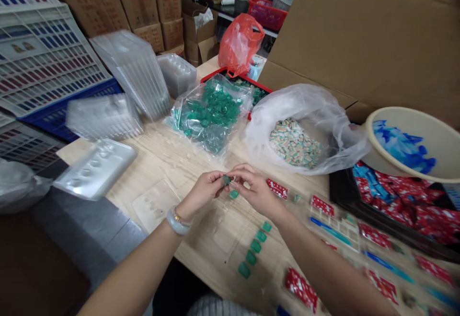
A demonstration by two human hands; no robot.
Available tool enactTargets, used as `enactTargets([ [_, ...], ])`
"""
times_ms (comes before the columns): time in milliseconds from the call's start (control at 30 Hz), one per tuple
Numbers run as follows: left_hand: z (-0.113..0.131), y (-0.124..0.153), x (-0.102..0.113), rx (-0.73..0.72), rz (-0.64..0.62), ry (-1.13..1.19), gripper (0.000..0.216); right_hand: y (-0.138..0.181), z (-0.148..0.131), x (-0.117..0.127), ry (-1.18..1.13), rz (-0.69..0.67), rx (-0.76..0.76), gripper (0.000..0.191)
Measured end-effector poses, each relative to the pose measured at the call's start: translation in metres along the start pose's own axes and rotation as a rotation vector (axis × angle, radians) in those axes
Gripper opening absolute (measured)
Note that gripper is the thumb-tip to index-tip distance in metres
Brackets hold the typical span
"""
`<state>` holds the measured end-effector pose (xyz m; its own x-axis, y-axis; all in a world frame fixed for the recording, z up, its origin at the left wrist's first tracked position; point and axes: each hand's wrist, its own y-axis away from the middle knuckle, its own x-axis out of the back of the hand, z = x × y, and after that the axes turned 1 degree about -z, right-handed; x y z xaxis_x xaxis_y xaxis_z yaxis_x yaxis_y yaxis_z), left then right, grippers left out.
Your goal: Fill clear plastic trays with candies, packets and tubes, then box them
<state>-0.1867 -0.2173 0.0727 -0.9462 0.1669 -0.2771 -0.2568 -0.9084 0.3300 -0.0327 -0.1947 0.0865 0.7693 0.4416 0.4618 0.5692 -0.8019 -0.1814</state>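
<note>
My left hand (205, 192) and my right hand (252, 189) meet over the wooden table (158, 155), and their fingertips pinch a small green piece (226, 180) between them. A second green piece (234, 194) shows just below the fingers. A clear plastic blister tray (230, 232) lies under my hands, with a row of several green pieces (255, 246) set in it. A pale bangle circles my left wrist.
A clear bag of green pieces (210, 112) and a white bag of pastel pieces (296, 141) lie beyond my hands. Stacks of clear trays (129, 74) stand left. Red packets (276, 188), filled trays, a cream bowl (413, 146) and a cardboard box (359, 33) are right.
</note>
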Motion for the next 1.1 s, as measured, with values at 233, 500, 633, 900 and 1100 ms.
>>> enactTargets([
  [233,-0.005,0.007,-0.010,0.196,0.006,0.118,0.020,0.009,-0.012,0.005,0.429,-0.128,0.151,0.020],
  [500,0.015,0.003,-0.002,0.087,-0.074,-0.299,0.010,-0.018,-0.016,0.031,0.956,-0.200,0.574,0.023],
  [633,0.013,-0.005,0.003,0.114,-0.056,-0.218,0.018,-0.122,-0.017,0.112,1.176,0.355,0.239,0.022],
  [900,0.015,-0.013,0.018,0.248,0.021,0.421,0.033,-0.160,0.000,0.102,0.804,0.125,0.150,0.023],
  [1100,-0.002,0.009,0.006,0.278,-0.057,0.293,0.015,0.010,-0.011,0.003,0.276,-0.273,0.137,0.025],
])
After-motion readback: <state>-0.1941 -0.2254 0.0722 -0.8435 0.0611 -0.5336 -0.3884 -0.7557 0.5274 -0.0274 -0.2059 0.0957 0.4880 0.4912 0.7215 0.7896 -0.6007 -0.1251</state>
